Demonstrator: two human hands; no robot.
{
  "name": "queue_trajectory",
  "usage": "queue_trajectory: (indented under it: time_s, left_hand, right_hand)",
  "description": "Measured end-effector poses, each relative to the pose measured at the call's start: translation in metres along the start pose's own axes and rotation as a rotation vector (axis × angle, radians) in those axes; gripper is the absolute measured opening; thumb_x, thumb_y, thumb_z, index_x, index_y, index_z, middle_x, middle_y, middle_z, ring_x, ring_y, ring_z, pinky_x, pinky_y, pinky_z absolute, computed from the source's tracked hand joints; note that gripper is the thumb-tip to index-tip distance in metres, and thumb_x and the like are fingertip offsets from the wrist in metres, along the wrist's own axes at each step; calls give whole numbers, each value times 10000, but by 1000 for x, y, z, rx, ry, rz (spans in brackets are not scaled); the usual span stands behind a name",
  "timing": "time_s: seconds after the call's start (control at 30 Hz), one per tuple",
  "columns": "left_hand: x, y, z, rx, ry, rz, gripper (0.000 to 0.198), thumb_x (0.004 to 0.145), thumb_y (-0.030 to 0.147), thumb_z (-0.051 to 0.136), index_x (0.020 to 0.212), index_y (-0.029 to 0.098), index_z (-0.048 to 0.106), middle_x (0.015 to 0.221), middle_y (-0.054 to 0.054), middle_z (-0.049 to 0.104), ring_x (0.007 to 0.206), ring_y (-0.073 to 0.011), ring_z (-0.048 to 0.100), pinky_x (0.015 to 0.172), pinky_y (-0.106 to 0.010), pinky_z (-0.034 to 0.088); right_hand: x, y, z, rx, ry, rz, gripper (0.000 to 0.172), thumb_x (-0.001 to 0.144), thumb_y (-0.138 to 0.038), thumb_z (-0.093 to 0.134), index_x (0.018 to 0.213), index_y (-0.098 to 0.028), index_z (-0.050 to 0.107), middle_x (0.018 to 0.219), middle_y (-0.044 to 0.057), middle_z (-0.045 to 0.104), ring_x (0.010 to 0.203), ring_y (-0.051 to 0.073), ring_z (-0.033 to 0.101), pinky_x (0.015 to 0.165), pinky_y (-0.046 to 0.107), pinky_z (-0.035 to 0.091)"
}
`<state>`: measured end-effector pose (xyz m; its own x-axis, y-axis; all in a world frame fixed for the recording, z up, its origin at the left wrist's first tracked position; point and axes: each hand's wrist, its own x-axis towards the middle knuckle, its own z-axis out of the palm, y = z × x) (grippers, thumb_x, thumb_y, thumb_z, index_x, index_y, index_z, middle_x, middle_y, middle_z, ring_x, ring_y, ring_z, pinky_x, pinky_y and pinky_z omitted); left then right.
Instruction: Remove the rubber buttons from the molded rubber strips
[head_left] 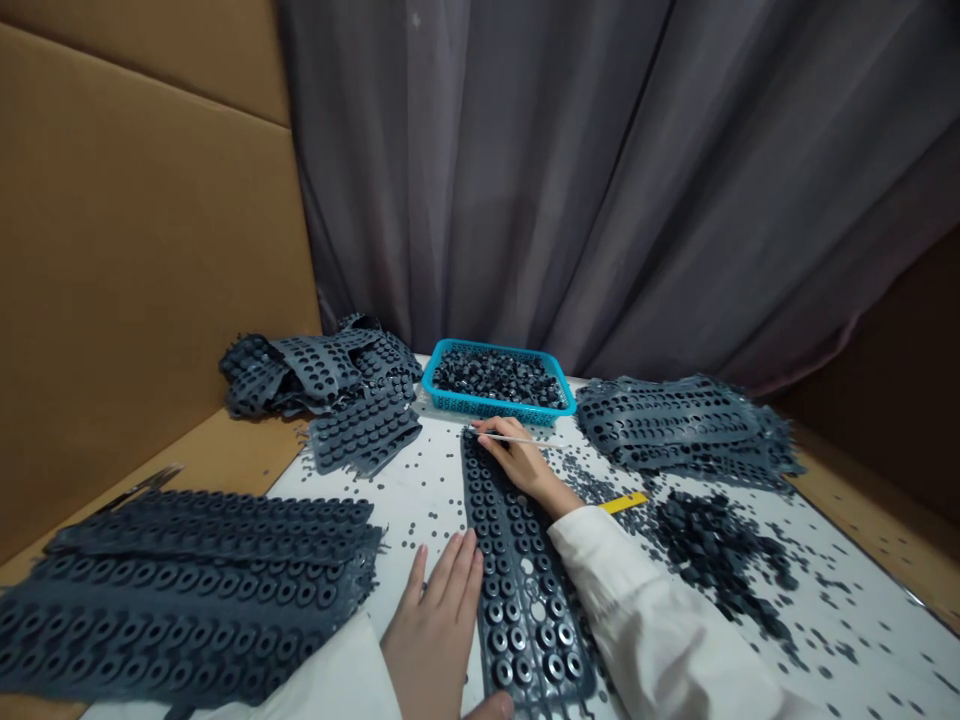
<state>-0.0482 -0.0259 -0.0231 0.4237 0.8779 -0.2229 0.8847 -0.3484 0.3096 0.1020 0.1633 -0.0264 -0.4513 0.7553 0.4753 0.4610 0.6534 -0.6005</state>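
Observation:
A long dark grey moulded strip (517,590) with rows of small rings lies lengthwise on the white table (405,510). My right hand (517,462) is over its far end, pinching a thin metal pick (502,437) whose tip points left toward the strip's top. My left hand (435,630) rests flat, fingers apart, beside the strip's left edge, with the thumb low by its near end. Small dark loose pieces are scattered around both hands. Neither hand hides the strip's far tip.
A blue plastic basket (499,382) full of dark pieces stands beyond my right hand. Stacked moulded sheets lie at left (187,590), back left (315,365) and right (675,425). A loose dark heap (712,550), a yellow strip (622,503), cardboard walls and a grey curtain surround the table.

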Motion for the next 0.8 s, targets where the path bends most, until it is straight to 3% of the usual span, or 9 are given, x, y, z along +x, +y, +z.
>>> queue_trajectory:
  time_s: [0.57, 0.8]
  left_hand:
    - [2, -9, 16, 32, 92, 60, 798, 808, 538, 362, 1427, 89, 133, 1489, -95, 10, 1362, -352, 75, 1092, -536, 74]
    - [4, -11, 18, 28, 89, 68, 817, 804, 561, 350, 1426, 70, 153, 1490, -101, 14, 1358, -364, 85, 1092, -541, 74]
  right_hand:
    - [10, 8, 5, -218, -71, 1, 135, 895, -272, 498, 957, -234, 612, 931, 35, 661, 899, 200, 563, 808, 328, 397]
    - [11, 14, 1, -311, 33, 46, 193, 919, -283, 419, 958, -205, 592, 882, 77, 642, 872, 228, 551, 792, 341, 391]
